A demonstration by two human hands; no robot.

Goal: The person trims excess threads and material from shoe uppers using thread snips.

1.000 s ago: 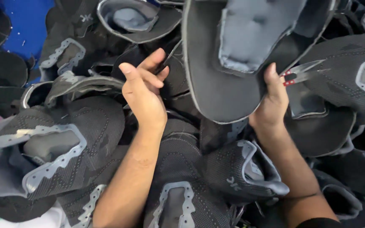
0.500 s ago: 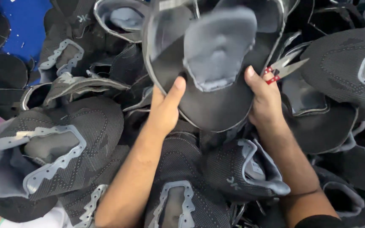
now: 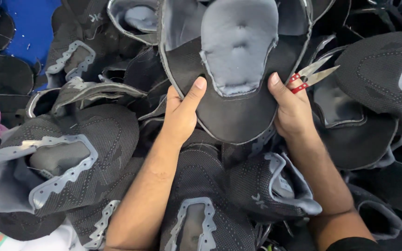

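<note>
Black knit shoe upper (image 3: pixel 238 111) with grey padded tongue lining (image 3: pixel 238 46) facing up, held flat above the pile of uppers, rounded end toward the wearer. Small red-handled thread snips (image 3: pixel 310 76) sit just right of it, blades pointing up-right.

Both forearms are bare from wrist to elbow. The left hand (image 3: pixel 182 116) wears no glove, ring or watch. The right hand (image 3: pixel 293 111) is likewise ungloved; a black sleeve edge (image 3: pixel 352 244) shows at its elbow.

A shoe upper (image 3: pixel 238 83) sits between both hands, above a pile of uppers (image 3: pixel 84 158) spreading all around.
</note>
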